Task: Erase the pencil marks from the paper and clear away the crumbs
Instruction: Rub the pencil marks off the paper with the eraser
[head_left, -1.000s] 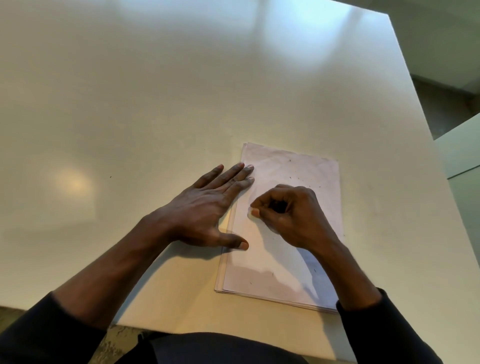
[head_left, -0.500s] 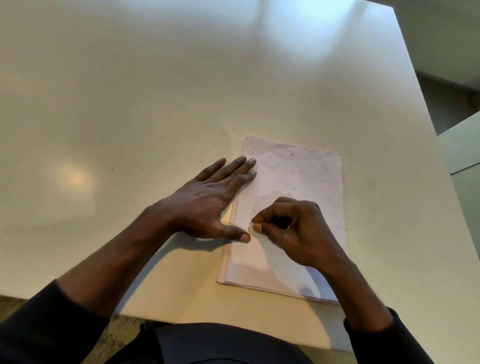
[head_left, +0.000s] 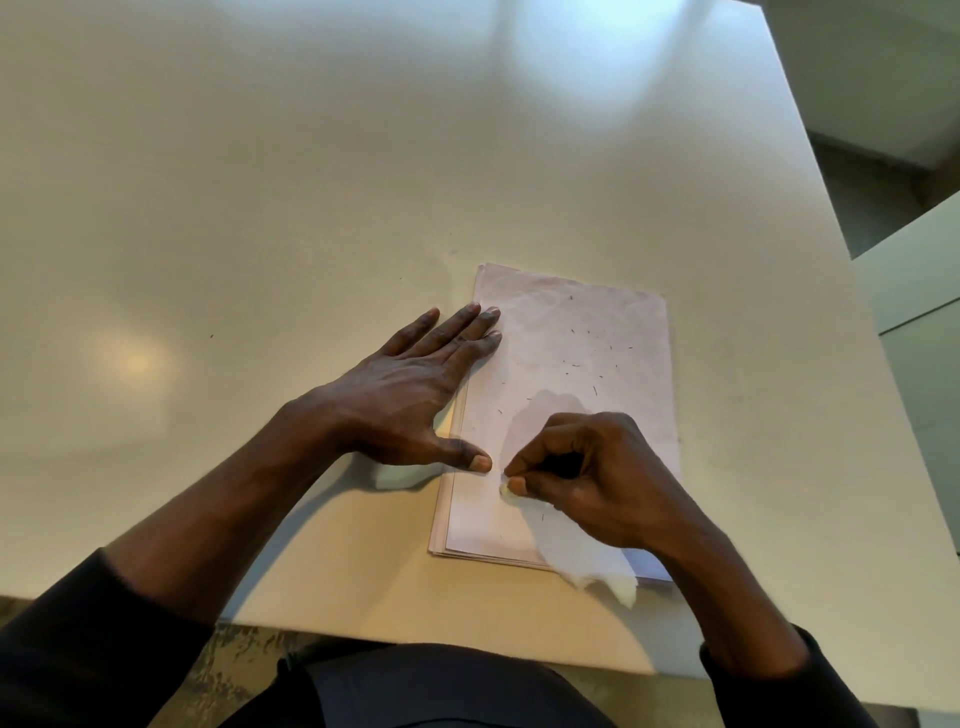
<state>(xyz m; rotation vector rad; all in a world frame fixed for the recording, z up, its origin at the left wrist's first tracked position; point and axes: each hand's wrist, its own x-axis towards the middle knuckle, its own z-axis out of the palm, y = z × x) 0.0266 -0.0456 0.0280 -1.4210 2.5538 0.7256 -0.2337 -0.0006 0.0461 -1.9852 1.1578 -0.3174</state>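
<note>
the right hand (head_left: 597, 483) pinches a white eraser (head_left: 505, 489) at the paper (head_left: 550, 322)'s left side. the left hand (head_left: 405, 395), grip released, presses flat on that edge. crumbs (head_left: 575, 365) dot its far half.

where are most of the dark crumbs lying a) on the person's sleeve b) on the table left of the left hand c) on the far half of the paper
c: the crumbs dot the paper beyond the right hand, which pinches the eraser.

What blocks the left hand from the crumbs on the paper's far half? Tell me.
Probably reachable, yes: left hand lies flat, fingertips on the paper, crumbs bare beside them; right hand pinches an eraser nearer the person.
</note>
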